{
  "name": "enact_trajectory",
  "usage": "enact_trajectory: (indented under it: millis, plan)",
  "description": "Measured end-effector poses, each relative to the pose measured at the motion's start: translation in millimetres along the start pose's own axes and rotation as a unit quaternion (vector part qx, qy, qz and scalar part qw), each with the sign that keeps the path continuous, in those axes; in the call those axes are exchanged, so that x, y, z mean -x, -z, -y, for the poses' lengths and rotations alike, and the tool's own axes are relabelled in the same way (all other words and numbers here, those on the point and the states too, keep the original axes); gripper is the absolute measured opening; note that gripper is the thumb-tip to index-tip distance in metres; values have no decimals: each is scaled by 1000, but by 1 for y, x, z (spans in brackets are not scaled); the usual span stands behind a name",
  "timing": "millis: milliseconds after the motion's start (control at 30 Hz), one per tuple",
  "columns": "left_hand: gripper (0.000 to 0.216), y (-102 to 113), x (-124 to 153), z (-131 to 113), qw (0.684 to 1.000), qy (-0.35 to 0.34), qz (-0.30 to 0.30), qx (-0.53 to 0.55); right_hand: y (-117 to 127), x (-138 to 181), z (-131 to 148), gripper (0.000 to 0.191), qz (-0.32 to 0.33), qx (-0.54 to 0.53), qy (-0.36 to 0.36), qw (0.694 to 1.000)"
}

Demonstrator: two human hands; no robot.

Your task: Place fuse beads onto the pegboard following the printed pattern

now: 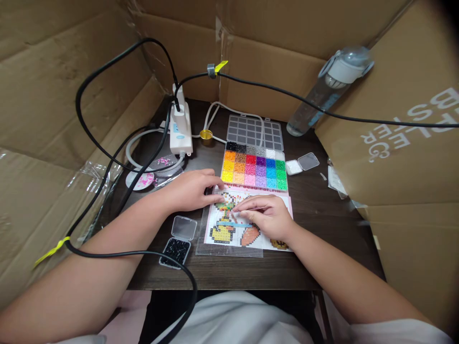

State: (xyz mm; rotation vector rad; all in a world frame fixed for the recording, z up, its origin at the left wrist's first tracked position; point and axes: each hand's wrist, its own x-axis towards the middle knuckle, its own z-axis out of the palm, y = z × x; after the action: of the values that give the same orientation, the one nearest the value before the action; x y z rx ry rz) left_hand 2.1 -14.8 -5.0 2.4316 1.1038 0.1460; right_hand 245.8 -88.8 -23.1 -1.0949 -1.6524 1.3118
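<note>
Dark desk (315, 215) walled by cardboard. Clear pegboard (229, 251) over pattern sheet (251, 220) near front edge, bead organizer (255, 169) just behind. Step in hand: setting bead on pattern (upper left part). Right hand (267, 217) pinches tweezers (251, 209), tips probably closed on bead, too small to tell. Left hand (193, 188) flat, fingers spread, steadying pegboard's back-left corner. Next move calls for fine, steady placement.

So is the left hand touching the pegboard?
Touching. The head view shows the left hand lying flat on the top-left corner of the pegboard, its fingers overlapping the edge with no gap.
</note>
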Motion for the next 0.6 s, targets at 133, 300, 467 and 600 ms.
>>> enact_trajectory:
  millis: [133, 300, 467, 600]
  plan:
    - [34, 0, 0, -1, 1000, 1, 1, 1, 0, 0, 0, 13, -1, -1, 4, 1000]
    - [34, 1, 0, -1, 1000, 0, 2, 1, 0, 0, 0, 11, -6, -7, 5, 1000]
    - [35, 0, 0, 0, 1000, -7, -2, 7, 0, 0, 1, 11, -5, -3, 3, 1000]
    - [35, 0, 0, 0, 1000, -7, -4, 6, 0, 0, -1, 11, -5, 1, 7, 1000]
